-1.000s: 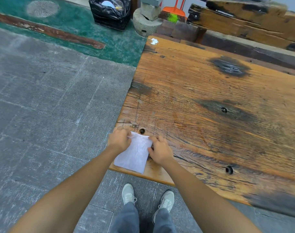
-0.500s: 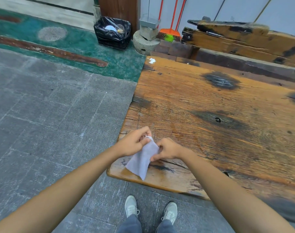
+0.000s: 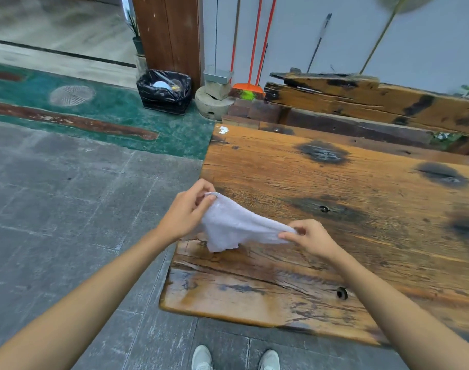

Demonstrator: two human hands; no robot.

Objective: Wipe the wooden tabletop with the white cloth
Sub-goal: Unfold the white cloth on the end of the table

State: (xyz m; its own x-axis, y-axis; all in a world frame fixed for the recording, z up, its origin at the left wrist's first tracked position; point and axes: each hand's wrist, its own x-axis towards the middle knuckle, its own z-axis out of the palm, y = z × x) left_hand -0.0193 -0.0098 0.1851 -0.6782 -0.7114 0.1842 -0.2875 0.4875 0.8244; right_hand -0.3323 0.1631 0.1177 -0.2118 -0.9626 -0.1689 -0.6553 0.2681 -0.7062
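Note:
The white cloth (image 3: 236, 227) hangs stretched between both hands above the near left corner of the wooden tabletop (image 3: 335, 236). My left hand (image 3: 186, 212) pinches its upper left corner at the table's left edge. My right hand (image 3: 309, 237) pinches the opposite corner, lower and to the right, over the wood. The cloth's loose middle sags down toward the boards. The tabletop is rough orange-brown planks with dark burnt patches, cracks and a few bolt holes.
Grey stone floor lies to the left and below, with my shoes (image 3: 236, 359) at the table's near edge. A black-bagged bin (image 3: 164, 90), a stone block (image 3: 213, 102), orange broom (image 3: 248, 89) and stacked old timbers (image 3: 361, 102) stand beyond the far edge.
The cloth lay flat at the table's corner under both hands; both hands lifted it and drew apart, spreading it in the air. The view tilted upward.

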